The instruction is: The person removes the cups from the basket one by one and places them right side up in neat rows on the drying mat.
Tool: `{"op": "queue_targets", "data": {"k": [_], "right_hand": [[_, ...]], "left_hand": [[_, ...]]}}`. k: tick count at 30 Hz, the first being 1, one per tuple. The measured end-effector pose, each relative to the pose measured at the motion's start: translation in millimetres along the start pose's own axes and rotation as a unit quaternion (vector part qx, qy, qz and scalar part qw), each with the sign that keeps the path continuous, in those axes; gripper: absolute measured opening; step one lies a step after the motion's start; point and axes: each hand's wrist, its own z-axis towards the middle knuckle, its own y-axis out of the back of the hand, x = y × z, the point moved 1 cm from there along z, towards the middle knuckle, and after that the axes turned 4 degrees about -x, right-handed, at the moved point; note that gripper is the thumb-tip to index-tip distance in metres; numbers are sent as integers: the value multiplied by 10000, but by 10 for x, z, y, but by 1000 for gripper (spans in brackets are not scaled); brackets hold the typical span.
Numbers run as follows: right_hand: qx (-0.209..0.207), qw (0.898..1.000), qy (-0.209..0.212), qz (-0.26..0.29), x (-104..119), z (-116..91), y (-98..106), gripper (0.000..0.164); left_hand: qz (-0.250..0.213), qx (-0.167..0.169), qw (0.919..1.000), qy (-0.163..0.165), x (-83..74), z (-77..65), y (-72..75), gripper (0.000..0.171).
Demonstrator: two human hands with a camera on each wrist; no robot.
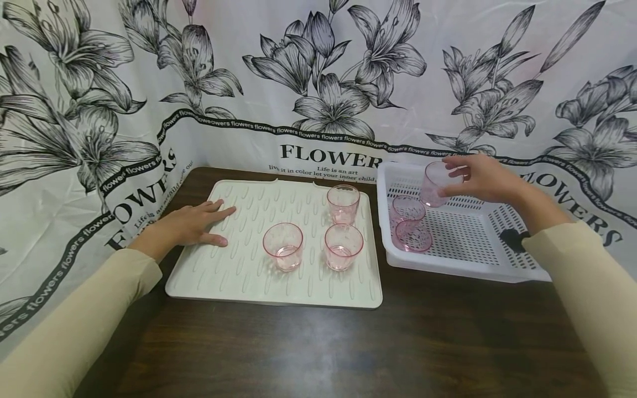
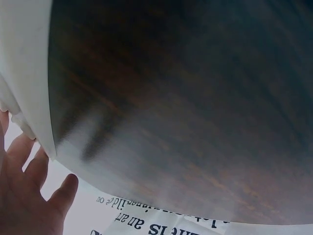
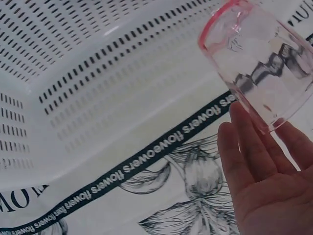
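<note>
My right hand [image 1: 480,179] grips a clear pink glass [image 1: 433,190] above the back of the white basket [image 1: 468,269]. In the right wrist view, the fingers sit at the end of the glass away from its thick pink rim. Two more pink glasses, a rear one [image 1: 408,210] and a front one [image 1: 413,237], are in the basket's left part. My left hand [image 1: 191,224] rests with fingers spread on the left edge of the cream ridged drying mat [image 1: 219,276]. Three pink glasses stand mouth up on the mat's right half: back [image 1: 343,204], front right [image 1: 343,249], front left [image 1: 283,249].
Mat and basket lie side by side on a dark wood table [image 1: 318,348], a narrow gap between them. A flower-printed cloth [image 1: 308,72] hangs close behind and at both sides. A black round piece [image 1: 512,240] shows at the right wrist.
</note>
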Motion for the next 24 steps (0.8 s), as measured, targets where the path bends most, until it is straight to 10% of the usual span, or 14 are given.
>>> {"op": "queue_targets", "data": {"k": [24], "right_hand": [[-254,9954,866,334,864,340,11,85]], "left_hand": [[10,-41,10000,-32,24,-12,-8,95]]}}
